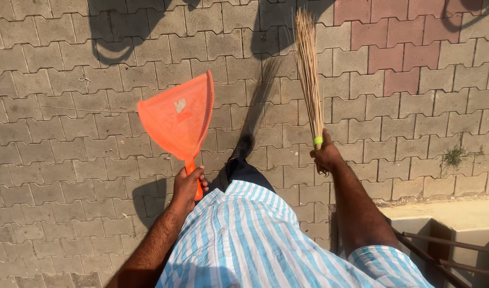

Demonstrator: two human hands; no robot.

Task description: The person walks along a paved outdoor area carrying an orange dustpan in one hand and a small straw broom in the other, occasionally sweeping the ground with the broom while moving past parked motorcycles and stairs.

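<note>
While the left hand (187, 184) clamps an orange dustpan (178, 117) and the right hand (325, 156) grips a straw broom (308, 74) pointing ahead, loose bristles could snap against the paving (68, 160).

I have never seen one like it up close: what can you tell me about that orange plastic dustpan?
The orange plastic dustpan is a flat, fan-shaped scoop that widens away from the person, with a raised rim along its right edge and a narrow handle. A pale, torn sticker patch sits near its middle. It looks thin and slightly translucent in the sunlight. The left hand grips the handle, holding the pan above the grey paving blocks, tilted and pointing forward. Nothing else touches it.
</note>
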